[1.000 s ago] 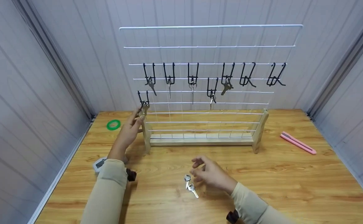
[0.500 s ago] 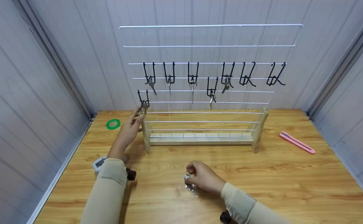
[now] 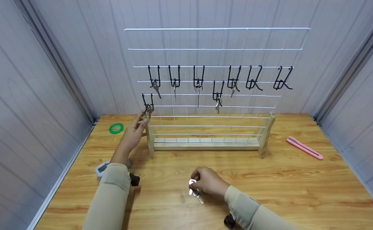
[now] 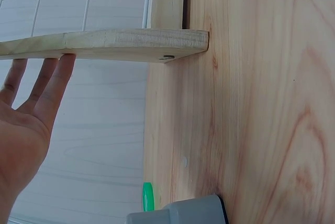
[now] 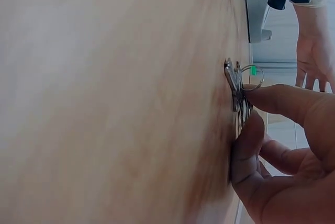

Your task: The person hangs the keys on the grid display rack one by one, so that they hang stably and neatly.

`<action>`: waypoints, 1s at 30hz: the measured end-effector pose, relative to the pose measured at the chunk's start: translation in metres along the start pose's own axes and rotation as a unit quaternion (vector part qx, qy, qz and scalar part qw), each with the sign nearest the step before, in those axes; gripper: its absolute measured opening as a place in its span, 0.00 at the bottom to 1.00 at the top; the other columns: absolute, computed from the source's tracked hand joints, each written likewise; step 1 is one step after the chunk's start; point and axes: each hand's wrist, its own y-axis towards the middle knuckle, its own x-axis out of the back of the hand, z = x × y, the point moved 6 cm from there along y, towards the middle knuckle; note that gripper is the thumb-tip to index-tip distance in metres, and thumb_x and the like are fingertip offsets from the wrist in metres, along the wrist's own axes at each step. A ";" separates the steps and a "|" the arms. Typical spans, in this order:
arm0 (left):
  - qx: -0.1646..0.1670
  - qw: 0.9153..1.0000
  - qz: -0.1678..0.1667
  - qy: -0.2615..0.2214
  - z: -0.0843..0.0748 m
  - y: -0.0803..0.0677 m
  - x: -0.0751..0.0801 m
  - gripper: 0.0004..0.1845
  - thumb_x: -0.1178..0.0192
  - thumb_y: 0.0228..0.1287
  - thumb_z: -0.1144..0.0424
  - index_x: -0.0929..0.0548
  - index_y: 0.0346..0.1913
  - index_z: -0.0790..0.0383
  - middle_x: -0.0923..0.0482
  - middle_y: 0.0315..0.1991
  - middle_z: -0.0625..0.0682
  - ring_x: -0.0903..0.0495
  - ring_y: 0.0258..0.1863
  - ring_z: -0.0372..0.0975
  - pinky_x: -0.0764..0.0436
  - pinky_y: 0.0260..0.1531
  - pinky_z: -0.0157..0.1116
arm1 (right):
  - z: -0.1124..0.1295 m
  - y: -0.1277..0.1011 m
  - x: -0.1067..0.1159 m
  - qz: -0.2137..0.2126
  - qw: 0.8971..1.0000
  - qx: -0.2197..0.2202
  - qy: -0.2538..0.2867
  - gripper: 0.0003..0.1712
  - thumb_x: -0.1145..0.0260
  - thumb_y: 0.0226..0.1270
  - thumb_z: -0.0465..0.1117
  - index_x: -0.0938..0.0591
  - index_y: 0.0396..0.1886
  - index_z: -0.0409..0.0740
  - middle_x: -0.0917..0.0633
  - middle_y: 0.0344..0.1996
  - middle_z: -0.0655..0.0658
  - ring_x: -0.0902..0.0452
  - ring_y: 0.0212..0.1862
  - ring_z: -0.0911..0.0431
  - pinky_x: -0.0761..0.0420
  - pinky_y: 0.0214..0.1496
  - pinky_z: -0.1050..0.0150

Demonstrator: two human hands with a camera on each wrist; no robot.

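Observation:
A white wire grid rack [image 3: 205, 126] stands in a wooden base. My left hand [image 3: 133, 135] touches its left wooden post [image 3: 150, 145]; in the left wrist view straight fingertips [image 4: 67, 59] rest against the post's outer face. Low over the tabletop, my right hand [image 3: 209, 182] pinches a small bunch of silvery keys [image 3: 198, 196] between thumb and finger. The right wrist view shows the bunch's split ring [image 5: 261, 77] standing up beside the fingers. Black wire hooks [image 3: 253, 83] hang on the grid, several bearing keys [image 3: 198, 94]; the two rightmost bear none.
A green tape roll [image 3: 116, 128] lies on the table at the left. Behind the left forearm is a grey device [image 3: 101, 168], partly hidden. On the right lies a pink utility knife [image 3: 304, 148]. Pale panel walls [image 3: 62, 80] enclose the table on three sides.
My right hand has moved down and left onto the loose keys and closed its fingers on them. The left hand has stayed at the post. A hanging key on the rack has swung slightly.

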 end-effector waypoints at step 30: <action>-0.008 1.000 -0.004 0.004 -0.001 0.001 -0.001 0.34 0.51 0.87 0.47 0.48 0.88 0.41 0.41 0.82 0.64 0.32 0.79 0.58 0.20 0.72 0.61 | 0.008 0.004 -0.005 0.079 0.995 0.048 -0.039 0.28 0.24 0.69 0.43 0.17 0.68 0.52 0.20 0.42 0.48 0.27 0.40 0.62 0.22 0.41 0.69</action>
